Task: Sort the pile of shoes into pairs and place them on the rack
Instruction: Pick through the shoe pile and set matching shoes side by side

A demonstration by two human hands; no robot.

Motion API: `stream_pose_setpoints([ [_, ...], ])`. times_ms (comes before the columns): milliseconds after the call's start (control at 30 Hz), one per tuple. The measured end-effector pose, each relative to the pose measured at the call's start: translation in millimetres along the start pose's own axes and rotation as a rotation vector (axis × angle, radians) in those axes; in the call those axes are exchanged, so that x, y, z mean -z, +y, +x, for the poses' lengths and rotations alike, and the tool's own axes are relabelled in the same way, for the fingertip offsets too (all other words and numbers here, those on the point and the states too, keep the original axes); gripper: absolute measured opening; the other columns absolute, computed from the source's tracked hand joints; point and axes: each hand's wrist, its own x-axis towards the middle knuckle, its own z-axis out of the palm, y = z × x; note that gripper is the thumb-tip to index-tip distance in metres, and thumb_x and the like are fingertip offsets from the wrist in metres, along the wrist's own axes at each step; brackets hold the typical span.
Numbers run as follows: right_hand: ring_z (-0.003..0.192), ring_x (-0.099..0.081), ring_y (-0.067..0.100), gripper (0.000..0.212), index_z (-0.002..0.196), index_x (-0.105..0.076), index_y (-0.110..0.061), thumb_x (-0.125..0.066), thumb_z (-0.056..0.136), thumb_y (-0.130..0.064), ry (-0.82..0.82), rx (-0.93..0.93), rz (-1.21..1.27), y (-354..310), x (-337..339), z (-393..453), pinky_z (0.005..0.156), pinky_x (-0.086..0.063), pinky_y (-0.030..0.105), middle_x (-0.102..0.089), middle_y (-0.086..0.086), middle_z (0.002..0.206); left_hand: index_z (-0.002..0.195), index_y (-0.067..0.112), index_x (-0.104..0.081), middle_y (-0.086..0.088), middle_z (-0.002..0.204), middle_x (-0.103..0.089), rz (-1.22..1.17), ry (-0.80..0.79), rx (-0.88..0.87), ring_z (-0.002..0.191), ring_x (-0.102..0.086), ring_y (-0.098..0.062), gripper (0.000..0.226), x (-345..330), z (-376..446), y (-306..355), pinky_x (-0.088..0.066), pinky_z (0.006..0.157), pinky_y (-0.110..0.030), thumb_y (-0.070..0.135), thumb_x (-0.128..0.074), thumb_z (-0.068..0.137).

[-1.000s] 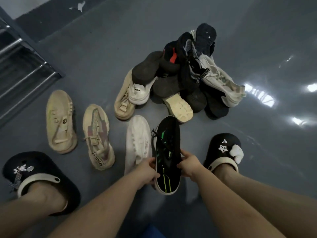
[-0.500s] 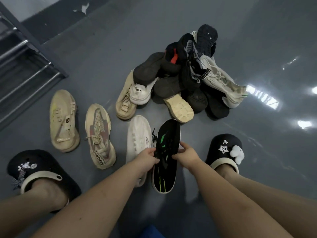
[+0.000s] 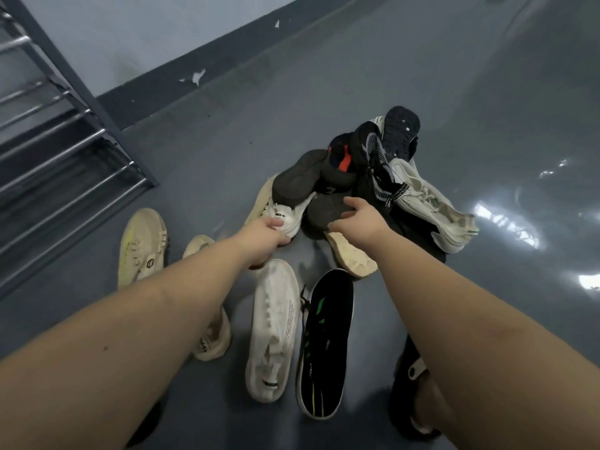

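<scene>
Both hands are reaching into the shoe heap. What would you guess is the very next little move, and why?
Probably the left hand lifts the white shoe off the pile: its fingers already touch it, and a similar white shoe lies alone on the floor, seemingly awaiting its partner.

Glossy grey floor (image 3: 422, 76), metal rack (image 3: 65, 151) bars, knit-looking white shoe (image 3: 274, 326), perhaps rubber soles

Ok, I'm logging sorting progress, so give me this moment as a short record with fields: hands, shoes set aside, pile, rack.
left hand: at the white shoe on the pile's near edge, grip unclear
right hand: fingers relaxed, over a dark upturned sole
set aside: four single shoes in a row on the floor, among them a black shoe with green marks
pile: still heaped, unsorted
rack: far left, no shoes visible on it
</scene>
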Motion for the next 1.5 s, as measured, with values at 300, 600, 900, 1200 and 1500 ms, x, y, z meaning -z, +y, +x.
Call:
stream_pose_setpoints([
  [300, 0.112, -0.056, 0.022, 0.069, 0.142, -0.038, -0.014, -0.069, 0.08, -0.011, -0.02, -0.122, 0.241, -4.6, -49.1, 46.8, 0.098, -0.048, 0.039, -0.055, 0.008, 0.124, 0.131, 0.016, -0.051, -0.011, 0.129, -0.055, 0.021, 0.017, 0.014, 0.116, -0.056, -0.028, 0.048, 18.7, 41.8, 15.0, -0.043, 0.102, -0.039, 0.014, -0.063, 0.085],
  [600, 0.116, -0.054, 0.023, 0.068, 0.147, -0.031, -0.018, -0.063, 0.087, -0.012, 0.006, -0.275, 0.595, -7.6, -78.6, 101.4, 0.089, -0.052, 0.036, -0.048, 0.007, 0.14, 0.144, 0.011, -0.033, -0.01, 0.139, -0.048, 0.001, 0.048, -0.024, 0.116, -0.053, -0.024, 0.058, 17.9, 111.9, 34.0, -0.046, 0.091, -0.032, 0.014, -0.056, 0.092],
  [900, 0.113, -0.06, 0.02, 0.058, 0.139, -0.045, -0.008, -0.066, 0.086, -0.017, 0.096, -0.315, 0.764, -3.9, -90.8, 137.2, 0.087, -0.054, 0.031, -0.058, 0.006, 0.131, 0.138, 0.01, -0.043, -0.006, 0.13, -0.057, -0.28, 0.022, -0.005, 0.113, -0.058, -0.021, 0.047, 13.4, 143.0, 23.0, -0.044, 0.103, -0.032, 0.012, -0.055, 0.092],
  [1200, 0.095, -0.067, 0.022, 0.051, 0.116, -0.06, -0.002, -0.078, 0.075, -0.027, 0.147, -0.351, 0.863, -9.4, -88.0, 128.7, 0.06, -0.058, 0.027, -0.068, 0.012, 0.107, 0.124, 0.017, -0.045, 0.0, 0.1, -0.063, -0.386, 0.09, -0.125, 0.091, -0.065, -0.017, 0.052, 6.1, 125.7, 26.3, -0.055, 0.082, -0.03, 0.003, -0.068, 0.08],
  [1500, 0.104, -0.063, 0.02, 0.064, 0.122, -0.059, -0.01, -0.062, 0.079, -0.057, -0.13, -0.315, 0.87, -32.5, -58.4, 63.5, 0.089, -0.052, 0.037, -0.066, 0.007, 0.114, 0.122, 0.023, -0.054, 0.005, 0.12, -0.058, 0.116, 0.323, -0.451, 0.111, -0.056, -0.01, 0.056, 10.1, 41.8, 44.1, -0.044, 0.092, -0.02, 0.019, -0.071, 0.069],
])
